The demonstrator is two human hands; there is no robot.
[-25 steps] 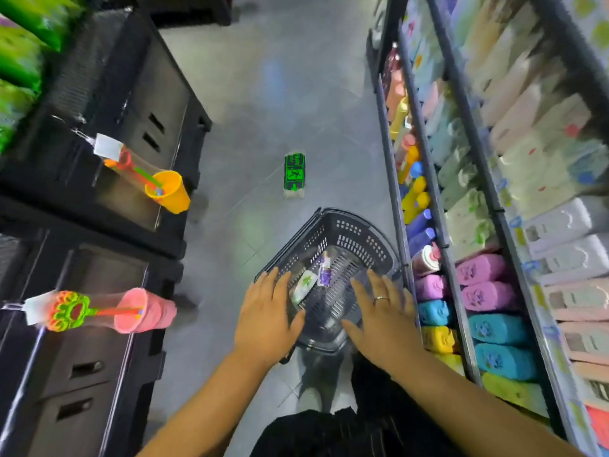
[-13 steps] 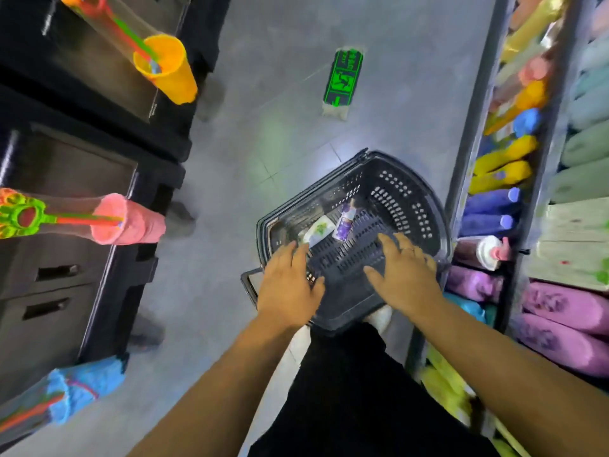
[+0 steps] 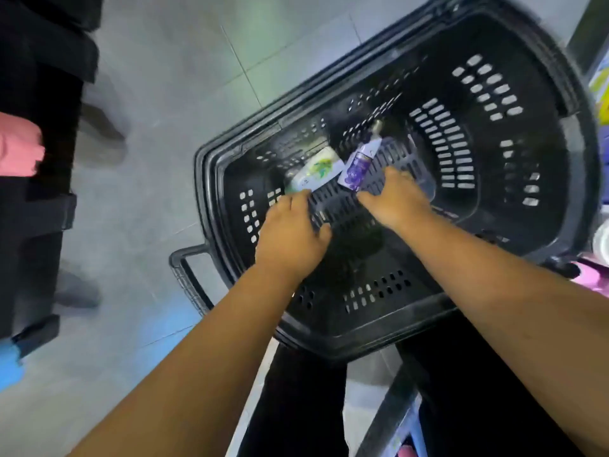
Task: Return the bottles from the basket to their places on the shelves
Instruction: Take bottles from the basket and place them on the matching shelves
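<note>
Grey tiled floor (image 3: 158, 94) under black basket (image 3: 553, 133); dark cabinets (image 3: 39, 77) left.

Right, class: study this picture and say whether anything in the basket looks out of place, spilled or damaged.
Nothing spilled or broken shows. The green-labelled bottle and the purple-labelled bottle lie on their sides, askew, on the floor of the black basket. Blur hides fine damage.

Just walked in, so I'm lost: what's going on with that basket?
A person reaches both hands into a black basket. The left hand is at a white-and-green bottle, the right hand at a purple bottle. Both bottles lie on the basket's bottom, not yet lifted; any grip is too blurred to tell.
</note>
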